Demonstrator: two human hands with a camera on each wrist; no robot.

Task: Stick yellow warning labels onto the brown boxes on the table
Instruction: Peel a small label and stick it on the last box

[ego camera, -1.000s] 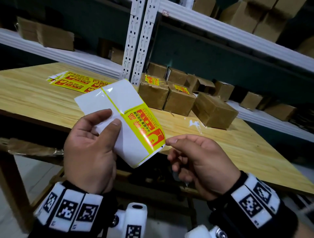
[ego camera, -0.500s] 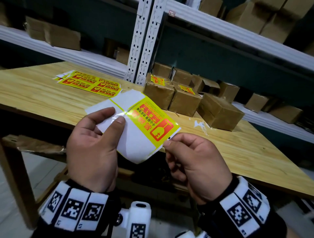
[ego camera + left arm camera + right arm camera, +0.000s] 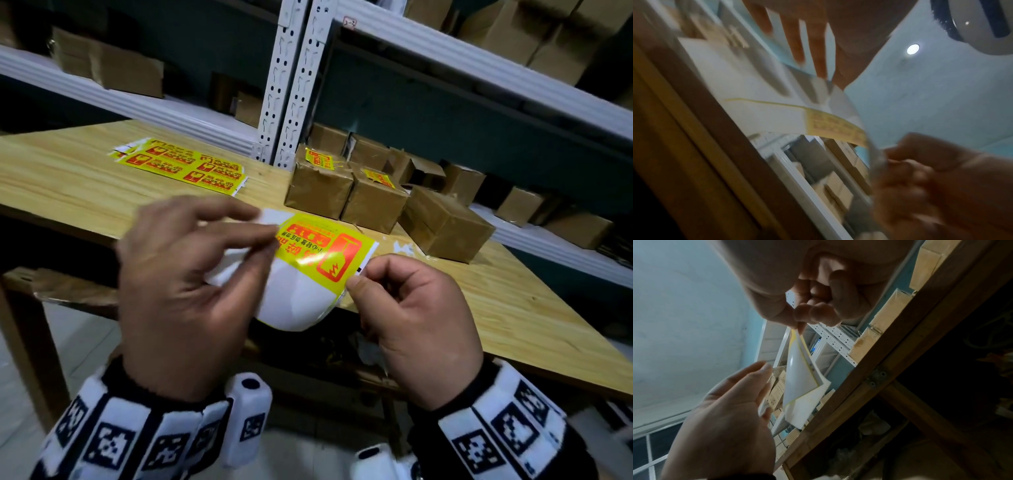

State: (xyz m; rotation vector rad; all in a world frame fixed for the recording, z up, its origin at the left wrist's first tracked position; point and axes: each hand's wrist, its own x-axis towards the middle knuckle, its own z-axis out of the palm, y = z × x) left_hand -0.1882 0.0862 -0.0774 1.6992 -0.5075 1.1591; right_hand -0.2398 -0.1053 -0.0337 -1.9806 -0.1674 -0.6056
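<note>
Over the near table edge I hold a white backing sheet (image 3: 294, 305) bearing one yellow warning label (image 3: 322, 250). My left hand (image 3: 263, 228), blurred, pinches the sheet's left part between thumb and fingers. Thumb and forefinger of my right hand (image 3: 356, 275) pinch the label's near right corner. In the right wrist view the label (image 3: 797, 369) curls away from the backing below my right hand (image 3: 799, 324), with my left hand (image 3: 740, 394) beside it. Three brown boxes stand on the table: two labelled (image 3: 318, 186) (image 3: 373, 202), and one (image 3: 445, 222) with no label showing.
A sheet of yellow labels (image 3: 181, 164) lies at the back left of the wooden table (image 3: 68, 185). More brown boxes (image 3: 462, 178) sit on the low shelf behind, and white shelving uprights (image 3: 291, 85) rise at the table's back edge.
The sheet has tilted flatter and dropped toward the table edge. My left hand shifted its grip nearer the label. My right hand moved from the sheet's edge to pinch the label's corner.
</note>
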